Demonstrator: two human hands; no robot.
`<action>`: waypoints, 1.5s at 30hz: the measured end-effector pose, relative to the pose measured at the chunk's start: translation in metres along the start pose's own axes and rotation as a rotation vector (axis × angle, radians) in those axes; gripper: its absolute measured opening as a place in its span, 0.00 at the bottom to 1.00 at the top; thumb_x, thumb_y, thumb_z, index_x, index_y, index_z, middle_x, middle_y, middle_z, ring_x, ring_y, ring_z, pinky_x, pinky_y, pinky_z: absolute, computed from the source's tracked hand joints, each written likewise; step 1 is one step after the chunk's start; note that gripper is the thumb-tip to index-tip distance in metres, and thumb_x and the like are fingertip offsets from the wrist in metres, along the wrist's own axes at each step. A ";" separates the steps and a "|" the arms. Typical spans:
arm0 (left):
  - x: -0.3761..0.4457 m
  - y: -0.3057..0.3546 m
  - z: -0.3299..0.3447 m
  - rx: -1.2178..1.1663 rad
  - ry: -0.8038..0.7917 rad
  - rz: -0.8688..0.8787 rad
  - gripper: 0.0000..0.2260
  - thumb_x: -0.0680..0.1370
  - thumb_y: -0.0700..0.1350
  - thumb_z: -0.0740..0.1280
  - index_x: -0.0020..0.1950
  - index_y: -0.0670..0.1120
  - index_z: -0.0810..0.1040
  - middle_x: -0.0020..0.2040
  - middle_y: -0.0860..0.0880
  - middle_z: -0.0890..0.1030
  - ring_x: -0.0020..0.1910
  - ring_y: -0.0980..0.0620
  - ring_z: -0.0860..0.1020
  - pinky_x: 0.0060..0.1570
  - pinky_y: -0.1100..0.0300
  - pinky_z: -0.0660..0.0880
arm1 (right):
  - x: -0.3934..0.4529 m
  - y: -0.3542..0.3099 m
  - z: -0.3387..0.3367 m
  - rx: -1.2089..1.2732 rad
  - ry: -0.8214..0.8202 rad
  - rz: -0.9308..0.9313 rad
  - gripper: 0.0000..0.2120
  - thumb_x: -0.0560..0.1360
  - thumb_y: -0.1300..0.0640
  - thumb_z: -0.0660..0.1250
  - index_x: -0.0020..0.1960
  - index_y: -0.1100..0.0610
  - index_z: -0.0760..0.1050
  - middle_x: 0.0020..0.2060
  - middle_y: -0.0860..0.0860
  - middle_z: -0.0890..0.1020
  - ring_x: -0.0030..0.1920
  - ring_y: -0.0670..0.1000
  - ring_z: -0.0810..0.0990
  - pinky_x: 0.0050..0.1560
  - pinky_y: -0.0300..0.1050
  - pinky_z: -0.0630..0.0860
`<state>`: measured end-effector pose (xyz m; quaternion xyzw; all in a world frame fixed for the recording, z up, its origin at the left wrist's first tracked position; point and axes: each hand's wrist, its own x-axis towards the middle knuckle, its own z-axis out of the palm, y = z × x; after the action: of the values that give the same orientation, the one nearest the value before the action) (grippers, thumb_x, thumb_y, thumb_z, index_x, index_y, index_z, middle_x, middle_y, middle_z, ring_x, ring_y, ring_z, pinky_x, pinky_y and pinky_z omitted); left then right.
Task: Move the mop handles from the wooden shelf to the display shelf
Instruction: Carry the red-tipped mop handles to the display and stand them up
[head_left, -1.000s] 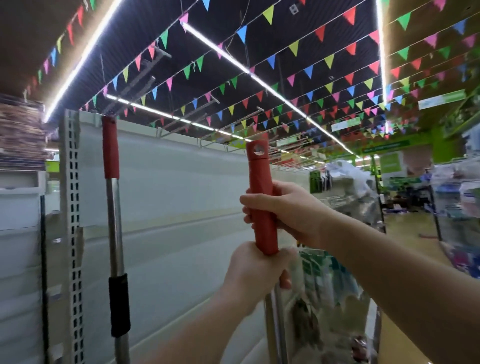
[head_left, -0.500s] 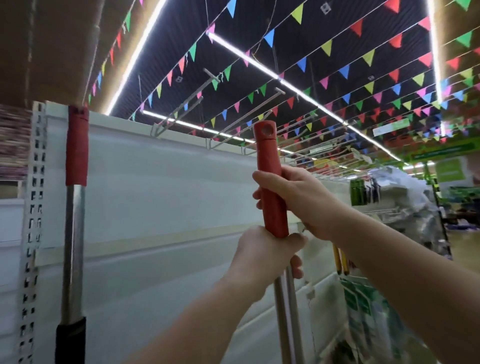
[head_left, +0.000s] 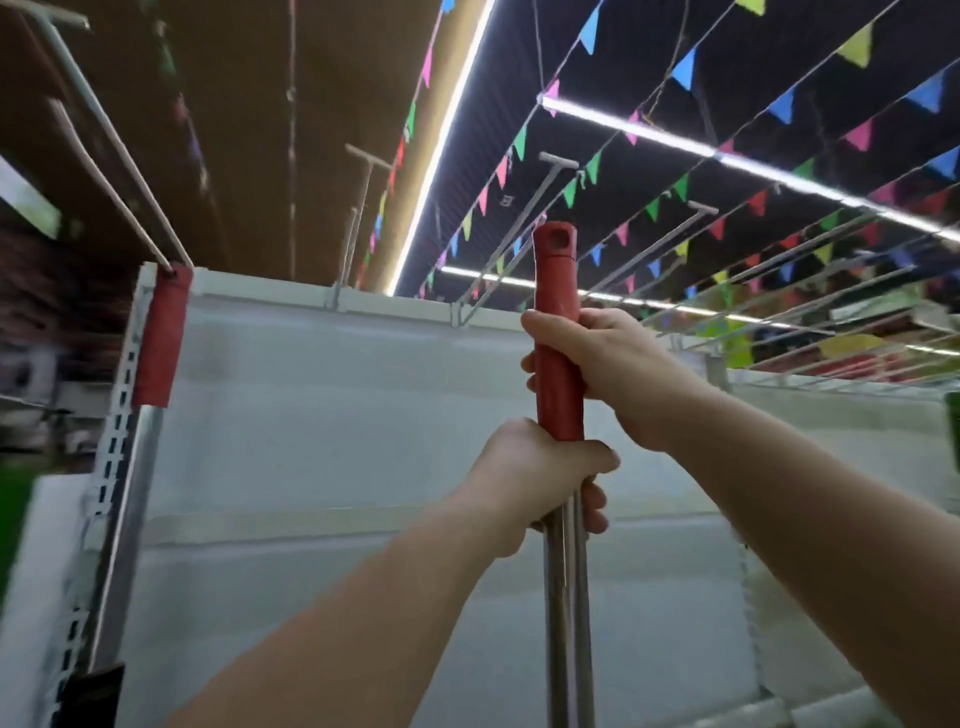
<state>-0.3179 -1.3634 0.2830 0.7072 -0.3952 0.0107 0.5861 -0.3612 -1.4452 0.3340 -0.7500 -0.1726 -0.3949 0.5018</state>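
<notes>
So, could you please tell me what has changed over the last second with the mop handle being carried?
The held mop handle has been brought closer to the display shelf, its red tip now rising above the top rail near the hooks. Nothing was let go: the right hand still grips the red sleeve, the left hand the metal pole. The hung mop handle stays put.

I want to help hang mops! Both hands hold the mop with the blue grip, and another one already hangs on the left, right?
Not quite: the head view shows the grip in both hands is red, not blue. Another mop does hang on the left.
</notes>
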 end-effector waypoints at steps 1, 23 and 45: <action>0.004 0.003 0.002 0.012 0.021 -0.005 0.07 0.73 0.42 0.69 0.40 0.41 0.73 0.21 0.51 0.76 0.23 0.51 0.78 0.36 0.58 0.79 | 0.005 0.002 -0.005 0.019 -0.023 -0.010 0.07 0.75 0.52 0.65 0.44 0.56 0.75 0.37 0.53 0.81 0.37 0.50 0.80 0.41 0.40 0.79; 0.052 0.032 0.008 0.115 0.242 0.000 0.08 0.73 0.44 0.69 0.38 0.42 0.73 0.21 0.51 0.76 0.23 0.51 0.78 0.40 0.56 0.80 | 0.065 0.011 -0.028 0.165 -0.109 -0.115 0.09 0.75 0.53 0.65 0.44 0.60 0.76 0.34 0.52 0.80 0.33 0.48 0.79 0.35 0.37 0.80; 0.060 0.035 -0.005 0.270 0.369 -0.125 0.08 0.74 0.43 0.68 0.39 0.41 0.72 0.27 0.46 0.75 0.21 0.51 0.77 0.28 0.61 0.78 | 0.094 0.026 -0.019 0.311 -0.257 -0.040 0.16 0.75 0.52 0.66 0.56 0.64 0.74 0.38 0.54 0.81 0.36 0.50 0.80 0.39 0.42 0.80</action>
<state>-0.2941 -1.3917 0.3422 0.7883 -0.2319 0.1566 0.5480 -0.2929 -1.4864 0.3928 -0.7040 -0.3089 -0.2744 0.5776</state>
